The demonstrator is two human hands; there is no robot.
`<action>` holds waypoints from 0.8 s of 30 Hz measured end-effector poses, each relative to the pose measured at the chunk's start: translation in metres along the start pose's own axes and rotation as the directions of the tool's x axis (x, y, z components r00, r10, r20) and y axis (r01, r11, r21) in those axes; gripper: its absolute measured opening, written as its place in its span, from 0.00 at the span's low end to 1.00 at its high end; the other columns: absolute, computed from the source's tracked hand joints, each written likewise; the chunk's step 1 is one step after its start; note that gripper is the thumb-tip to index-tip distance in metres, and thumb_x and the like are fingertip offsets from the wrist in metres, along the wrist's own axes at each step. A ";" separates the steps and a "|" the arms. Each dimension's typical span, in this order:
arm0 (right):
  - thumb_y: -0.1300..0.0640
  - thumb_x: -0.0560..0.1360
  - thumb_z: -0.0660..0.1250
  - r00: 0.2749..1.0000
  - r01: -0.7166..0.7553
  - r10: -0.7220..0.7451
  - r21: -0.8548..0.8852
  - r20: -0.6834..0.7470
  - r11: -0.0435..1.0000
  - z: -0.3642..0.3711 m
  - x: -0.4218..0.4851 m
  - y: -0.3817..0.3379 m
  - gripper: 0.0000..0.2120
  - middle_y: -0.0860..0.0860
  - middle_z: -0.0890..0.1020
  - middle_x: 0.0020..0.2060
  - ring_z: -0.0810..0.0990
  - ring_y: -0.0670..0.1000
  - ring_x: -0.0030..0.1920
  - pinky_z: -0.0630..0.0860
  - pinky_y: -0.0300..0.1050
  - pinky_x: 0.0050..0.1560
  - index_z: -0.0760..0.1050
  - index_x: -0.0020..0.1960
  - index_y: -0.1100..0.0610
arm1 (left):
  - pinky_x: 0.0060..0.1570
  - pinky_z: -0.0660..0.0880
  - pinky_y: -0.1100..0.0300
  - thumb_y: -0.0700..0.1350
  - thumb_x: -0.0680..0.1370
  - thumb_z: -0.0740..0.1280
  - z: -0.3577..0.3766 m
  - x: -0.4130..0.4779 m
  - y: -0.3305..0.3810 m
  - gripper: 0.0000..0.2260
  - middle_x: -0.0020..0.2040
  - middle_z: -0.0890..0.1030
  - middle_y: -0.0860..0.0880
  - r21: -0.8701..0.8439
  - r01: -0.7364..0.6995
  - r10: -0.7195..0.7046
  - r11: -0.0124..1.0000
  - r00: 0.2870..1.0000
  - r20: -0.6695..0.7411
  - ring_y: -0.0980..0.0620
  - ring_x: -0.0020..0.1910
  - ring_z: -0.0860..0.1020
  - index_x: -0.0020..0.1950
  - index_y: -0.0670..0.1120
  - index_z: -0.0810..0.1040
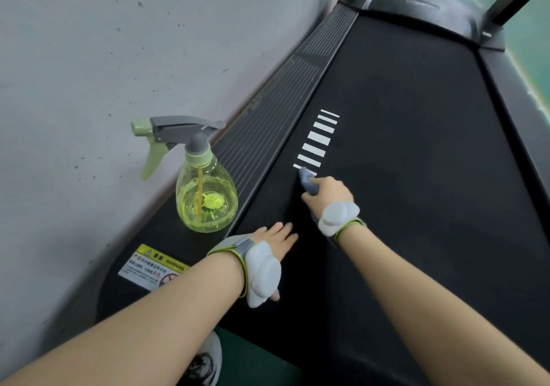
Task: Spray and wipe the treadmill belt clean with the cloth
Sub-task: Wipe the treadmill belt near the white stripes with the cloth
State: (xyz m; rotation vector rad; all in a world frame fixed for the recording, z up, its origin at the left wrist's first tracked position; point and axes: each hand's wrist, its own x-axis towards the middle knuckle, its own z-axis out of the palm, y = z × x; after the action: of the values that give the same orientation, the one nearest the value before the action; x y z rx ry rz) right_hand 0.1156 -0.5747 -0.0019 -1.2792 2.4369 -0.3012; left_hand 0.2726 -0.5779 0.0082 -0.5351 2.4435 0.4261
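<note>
The black treadmill belt [416, 147] runs away from me, with white stripe markings [318, 141] near its left edge. My right hand [329, 192] grips a small grey-blue cloth [306, 179] and presses it on the belt at the near end of the stripes. My left hand [276, 238] lies flat, fingers straight, on the belt's left edge near me. A yellow-green spray bottle [205, 189] with a grey and green trigger head stands upright on the left side rail [268, 135], just left of my left hand.
A grey wall [104, 73] runs close along the treadmill's left side. A warning sticker [151, 266] sits on the near left corner of the deck. The motor cover [422, 4] and uprights stand at the far end. My shoe [208, 362] is on green floor below.
</note>
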 end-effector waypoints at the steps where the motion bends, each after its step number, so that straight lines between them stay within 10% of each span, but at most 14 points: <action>1: 0.53 0.72 0.63 0.997 0.065 -0.064 -0.018 0.036 0.998 0.005 -0.009 -0.008 0.16 0.54 0.81 0.45 0.80 0.58 0.50 0.73 0.43 0.46 0.77 0.59 0.46 | 0.75 0.47 0.51 0.52 0.70 0.74 -0.001 -0.002 0.007 0.51 0.78 0.41 0.43 0.007 -0.032 0.032 0.999 0.999 -0.004 0.45 0.77 0.43 0.78 0.42 0.40; 6: 0.54 0.74 0.62 0.890 0.427 -0.381 -0.170 0.249 0.888 0.014 -0.033 -0.028 0.21 0.52 0.81 0.53 0.78 0.55 0.55 0.67 0.41 0.45 0.71 0.67 0.42 | 0.69 0.64 0.51 0.69 0.62 0.71 0.006 0.001 0.021 0.50 0.75 0.62 0.43 -0.086 0.004 0.000 0.996 0.999 0.042 0.42 0.72 0.64 0.77 0.49 0.56; 9: 0.52 0.77 0.61 0.875 0.478 -0.421 -0.283 0.238 0.832 0.008 -0.021 -0.025 0.21 0.53 0.77 0.56 0.76 0.55 0.57 0.69 0.44 0.50 0.67 0.69 0.41 | 0.74 0.51 0.54 0.51 0.69 0.75 0.004 0.000 0.020 0.52 0.78 0.45 0.43 -0.033 -0.073 0.074 0.997 0.997 0.010 0.44 0.77 0.47 0.78 0.44 0.41; 17: 0.56 0.76 0.58 0.999 -0.002 0.007 -0.129 0.043 0.992 0.001 0.028 -0.017 0.15 0.55 0.79 0.55 0.79 0.59 0.54 0.74 0.44 0.48 0.75 0.61 0.52 | 0.75 0.49 0.51 0.48 0.74 0.69 -0.001 0.001 0.018 0.45 0.77 0.37 0.42 -0.022 -0.059 0.060 0.998 0.997 0.043 0.45 0.77 0.40 0.78 0.42 0.40; 22: 0.53 0.75 0.61 0.936 0.343 -0.302 -0.268 0.182 0.901 0.007 -0.015 -0.031 0.18 0.54 0.79 0.54 0.78 0.58 0.55 0.72 0.45 0.49 0.72 0.64 0.47 | 0.71 0.54 0.57 0.51 0.73 0.71 -0.007 -0.003 0.026 0.46 0.78 0.46 0.43 -0.160 -0.004 0.010 0.987 0.999 0.038 0.46 0.77 0.50 0.78 0.42 0.44; 24: 0.54 0.75 0.62 0.861 0.490 -0.422 -0.238 0.285 0.839 0.011 -0.031 -0.034 0.18 0.54 0.79 0.51 0.78 0.57 0.53 0.71 0.46 0.47 0.73 0.64 0.45 | 0.60 0.67 0.55 0.70 0.56 0.72 -0.004 -0.008 0.030 0.55 0.73 0.65 0.43 -0.244 0.080 -0.048 0.966 0.990 0.131 0.44 0.71 0.66 0.75 0.44 0.59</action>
State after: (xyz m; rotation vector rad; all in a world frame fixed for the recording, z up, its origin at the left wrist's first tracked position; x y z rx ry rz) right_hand 0.1615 -0.5682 0.0074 -1.9227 2.0110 0.1035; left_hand 0.2620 -0.5512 0.0217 -0.6697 2.2597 0.7239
